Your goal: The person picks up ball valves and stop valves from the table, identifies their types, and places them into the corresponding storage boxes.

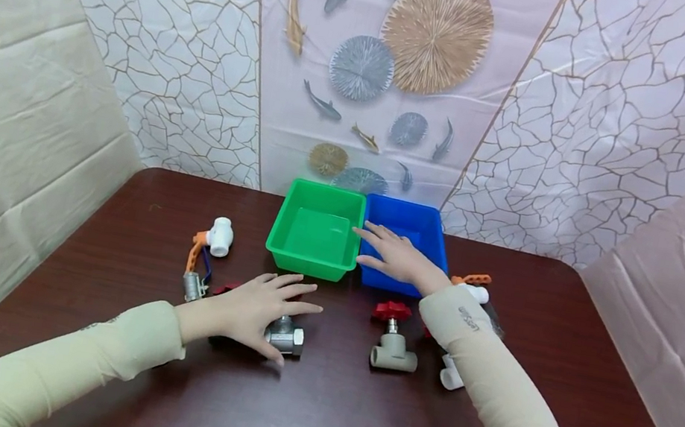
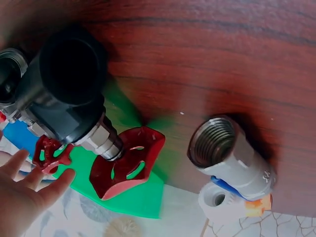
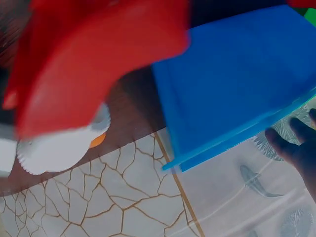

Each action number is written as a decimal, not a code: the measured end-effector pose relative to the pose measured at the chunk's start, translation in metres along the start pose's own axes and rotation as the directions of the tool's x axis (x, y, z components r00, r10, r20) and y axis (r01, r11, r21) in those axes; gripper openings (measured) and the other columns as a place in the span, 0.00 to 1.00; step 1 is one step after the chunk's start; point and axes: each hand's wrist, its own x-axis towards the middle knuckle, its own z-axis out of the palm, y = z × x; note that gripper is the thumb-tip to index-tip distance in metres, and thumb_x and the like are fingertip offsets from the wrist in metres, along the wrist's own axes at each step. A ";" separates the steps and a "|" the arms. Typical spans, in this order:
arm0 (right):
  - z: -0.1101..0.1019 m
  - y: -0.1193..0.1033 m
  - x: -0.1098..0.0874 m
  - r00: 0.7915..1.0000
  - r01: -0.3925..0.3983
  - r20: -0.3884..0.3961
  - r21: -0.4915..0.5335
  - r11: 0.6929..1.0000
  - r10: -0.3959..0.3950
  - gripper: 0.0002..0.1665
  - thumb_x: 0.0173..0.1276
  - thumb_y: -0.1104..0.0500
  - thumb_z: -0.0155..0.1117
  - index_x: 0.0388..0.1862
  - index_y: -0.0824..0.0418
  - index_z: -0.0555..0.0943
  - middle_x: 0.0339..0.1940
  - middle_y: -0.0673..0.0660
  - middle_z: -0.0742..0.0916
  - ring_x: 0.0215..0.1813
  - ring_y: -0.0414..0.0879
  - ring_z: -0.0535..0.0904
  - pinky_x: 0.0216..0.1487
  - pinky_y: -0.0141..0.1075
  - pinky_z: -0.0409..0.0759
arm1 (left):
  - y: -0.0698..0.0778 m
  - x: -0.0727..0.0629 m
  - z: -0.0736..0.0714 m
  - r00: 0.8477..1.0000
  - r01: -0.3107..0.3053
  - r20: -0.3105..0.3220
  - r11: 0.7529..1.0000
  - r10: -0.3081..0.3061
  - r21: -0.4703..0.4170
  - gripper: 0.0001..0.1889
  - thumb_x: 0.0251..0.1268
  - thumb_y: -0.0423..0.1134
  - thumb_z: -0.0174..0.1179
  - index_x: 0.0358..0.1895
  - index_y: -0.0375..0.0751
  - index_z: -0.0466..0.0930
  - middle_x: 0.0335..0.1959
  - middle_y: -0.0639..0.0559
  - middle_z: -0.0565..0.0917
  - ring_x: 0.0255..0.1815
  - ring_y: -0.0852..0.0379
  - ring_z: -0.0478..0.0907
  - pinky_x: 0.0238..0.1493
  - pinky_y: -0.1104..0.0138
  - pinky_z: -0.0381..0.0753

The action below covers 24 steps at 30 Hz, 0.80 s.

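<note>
The left hand has its fingers spread, its grip holding nothing, over a silver valve, well in from the table's left edge. The right hand, also holding nothing, is over a blue bin near the far edge.

My left hand partly hides a metal valve, my right hand the far blue tray; in the right wrist view, a red handle blurs.

This looks like a makeshift booth, with creased sheeting behind and beside a wood-grained table.
</note>
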 end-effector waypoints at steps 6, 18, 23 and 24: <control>0.002 -0.002 0.008 0.999 -0.032 0.016 0.016 0.999 0.032 0.40 0.72 0.44 0.50 0.76 0.57 0.51 0.76 0.66 0.54 0.74 0.64 0.55 0.69 0.62 0.56 | 0.000 0.003 0.002 1.000 0.009 0.013 0.998 -0.010 0.055 0.43 0.45 0.70 0.62 0.66 0.54 0.69 0.71 0.46 0.63 0.73 0.42 0.55 0.62 0.43 0.66; -0.002 -0.005 0.012 0.990 -0.068 0.122 -0.019 0.998 0.069 0.43 0.73 0.44 0.47 0.76 0.63 0.46 0.77 0.66 0.49 0.77 0.62 0.46 0.73 0.56 0.51 | 0.001 0.005 0.006 0.998 0.050 0.026 0.996 -0.053 0.078 0.44 0.42 0.72 0.62 0.65 0.54 0.71 0.73 0.45 0.58 0.74 0.35 0.51 0.61 0.38 0.65; -0.002 -0.006 0.012 0.991 -0.063 0.120 0.004 0.998 0.062 0.42 0.74 0.45 0.47 0.76 0.63 0.45 0.77 0.66 0.49 0.77 0.62 0.45 0.73 0.55 0.51 | 0.002 0.005 0.011 0.993 0.104 0.055 0.994 -0.106 0.034 0.42 0.43 0.70 0.64 0.63 0.54 0.72 0.74 0.44 0.57 0.72 0.34 0.52 0.56 0.40 0.70; -0.001 -0.006 0.012 0.991 -0.061 0.119 0.012 0.998 0.059 0.42 0.74 0.45 0.47 0.76 0.64 0.45 0.77 0.67 0.49 0.77 0.62 0.45 0.73 0.55 0.51 | 0.002 0.005 0.012 0.992 0.110 0.052 0.994 -0.111 0.029 0.41 0.43 0.70 0.64 0.62 0.53 0.73 0.73 0.43 0.57 0.71 0.35 0.54 0.55 0.41 0.71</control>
